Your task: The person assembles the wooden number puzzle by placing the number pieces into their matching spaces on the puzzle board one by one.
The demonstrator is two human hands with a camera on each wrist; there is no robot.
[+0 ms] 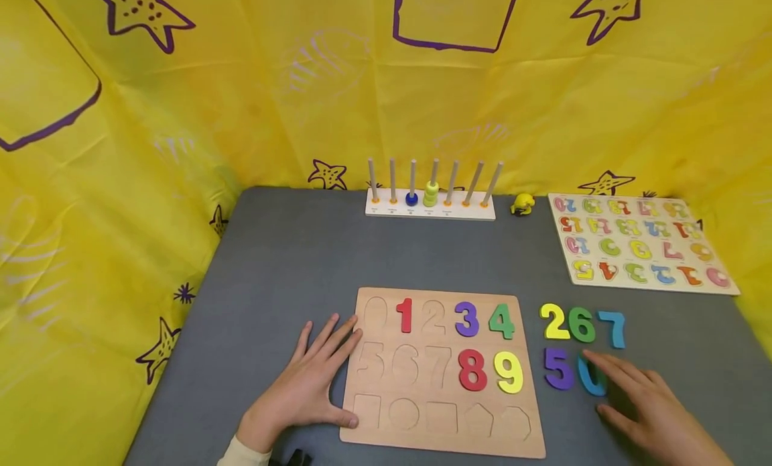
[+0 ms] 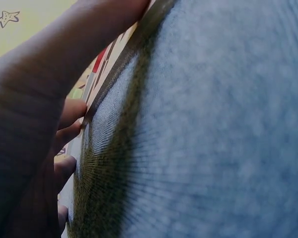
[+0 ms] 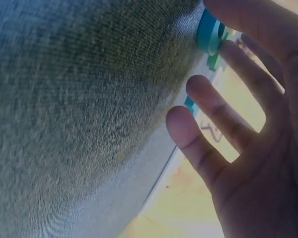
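My left hand (image 1: 304, 385) spreads its fingers at the left edge of a wooden number puzzle board (image 1: 416, 365), fingertips and thumb right at its rim. Seated in the board are a red 1 (image 1: 405, 316), purple 3 (image 1: 466, 320), green 4 (image 1: 502, 322), red 8 (image 1: 472, 370) and yellow 9 (image 1: 509, 373). My right hand (image 1: 651, 405) reaches over a blue 0 (image 1: 592, 384), index finger overlapping its top and thumb beside its lower end. In the right wrist view, the fingers extend loosely around the 0 (image 3: 206, 32).
Beside the board lie a yellow 2 (image 1: 555, 322), green 6 (image 1: 582, 326), blue 7 (image 1: 615, 330) and purple 5 (image 1: 558, 369). At the back stand a peg counter (image 1: 431, 211) and a small yellow toy (image 1: 522, 204). A second number board (image 1: 642, 245) lies back right.
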